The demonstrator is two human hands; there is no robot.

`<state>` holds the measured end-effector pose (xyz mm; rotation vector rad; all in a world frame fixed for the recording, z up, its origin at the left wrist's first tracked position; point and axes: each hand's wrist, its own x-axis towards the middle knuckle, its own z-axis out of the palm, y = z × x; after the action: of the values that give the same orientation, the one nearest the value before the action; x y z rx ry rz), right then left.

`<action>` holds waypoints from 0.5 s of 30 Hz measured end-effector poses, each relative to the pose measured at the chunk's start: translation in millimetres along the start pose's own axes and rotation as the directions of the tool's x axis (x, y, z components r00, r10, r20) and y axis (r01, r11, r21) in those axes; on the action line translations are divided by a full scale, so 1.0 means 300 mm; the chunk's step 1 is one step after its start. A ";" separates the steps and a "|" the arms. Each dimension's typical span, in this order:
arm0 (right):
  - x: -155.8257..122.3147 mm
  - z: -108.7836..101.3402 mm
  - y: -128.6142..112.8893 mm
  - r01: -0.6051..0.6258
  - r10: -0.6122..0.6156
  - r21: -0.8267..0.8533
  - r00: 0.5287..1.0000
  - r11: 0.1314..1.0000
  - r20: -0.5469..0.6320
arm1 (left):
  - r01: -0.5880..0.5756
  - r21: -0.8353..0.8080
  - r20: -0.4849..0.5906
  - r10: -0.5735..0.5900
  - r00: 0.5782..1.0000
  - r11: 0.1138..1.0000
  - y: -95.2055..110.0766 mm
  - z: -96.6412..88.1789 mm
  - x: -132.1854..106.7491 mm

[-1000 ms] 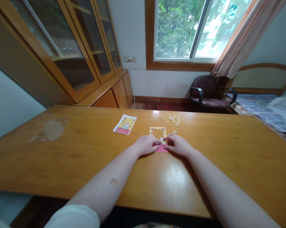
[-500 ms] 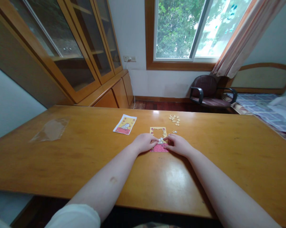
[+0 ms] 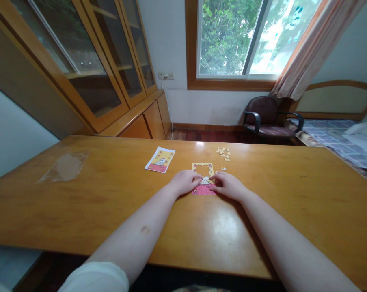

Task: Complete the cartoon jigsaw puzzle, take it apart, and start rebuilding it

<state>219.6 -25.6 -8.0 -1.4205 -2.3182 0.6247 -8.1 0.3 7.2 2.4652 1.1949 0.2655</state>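
Observation:
A small jigsaw puzzle with a yellow top border and a pink bottom lies on the wooden table. My left hand rests at its left edge, fingers curled with the tips on the puzzle. From the right, my right hand pinches at the pieces in the puzzle's middle. What the fingertips hold is too small to name. A few loose pieces lie just beyond my right hand.
A picture card lies left of the puzzle and a pile of loose pieces sits further back. A clear plastic bag lies at the table's left. Beyond the table stand a cabinet, an armchair and a bed.
My left hand has slid slightly left and back, off the pink bottom of the puzzle, so more of it shows. My right hand has barely moved.

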 end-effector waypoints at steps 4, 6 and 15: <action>0.000 0.003 0.004 0.001 -0.001 -0.002 1.000 1.000 0.001 | 0.044 0.003 0.004 -0.044 0.999 0.999 0.004 -0.003 -0.001; 0.000 0.004 0.004 0.002 -0.002 -0.005 1.000 1.000 0.001 | 0.059 0.002 0.017 -0.059 0.998 0.998 0.007 -0.002 -0.001; 0.000 0.007 0.008 0.007 -0.007 -0.009 1.000 1.000 -0.001 | 0.049 0.025 0.027 -0.049 0.998 0.999 0.019 -0.001 -0.004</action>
<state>220.3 -25.1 -10.9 -1.4159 -2.3270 0.6124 -4.8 -3.7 10.0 2.4488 1.2522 0.2038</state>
